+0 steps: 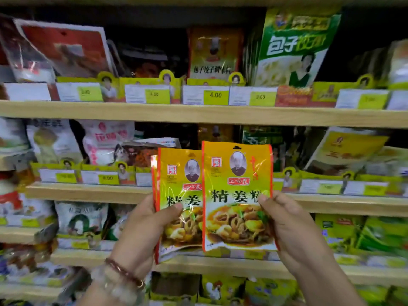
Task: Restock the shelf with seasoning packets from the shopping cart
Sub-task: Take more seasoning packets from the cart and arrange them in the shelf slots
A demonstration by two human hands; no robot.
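Note:
I hold up yellow-and-orange seasoning packets in front of the shelves. My left hand (143,230) grips a small stack of them (178,191) by its lower left edge, thumb across the front. My right hand (287,224) pinches a single identical packet (237,195) at its right edge; this packet overlaps the stack's right side. Each packet shows a portrait, red label and a dish photo. Behind them runs the wooden middle shelf (88,192). The shopping cart is out of view.
Several wooden shelves (198,113) carry rows of seasoning bags behind yellow price tags. A big green-and-white bag (293,47) stands upper right, a red bag (66,49) upper left, pink-white bags (106,140) on the middle shelf, green bags (364,235) lower right.

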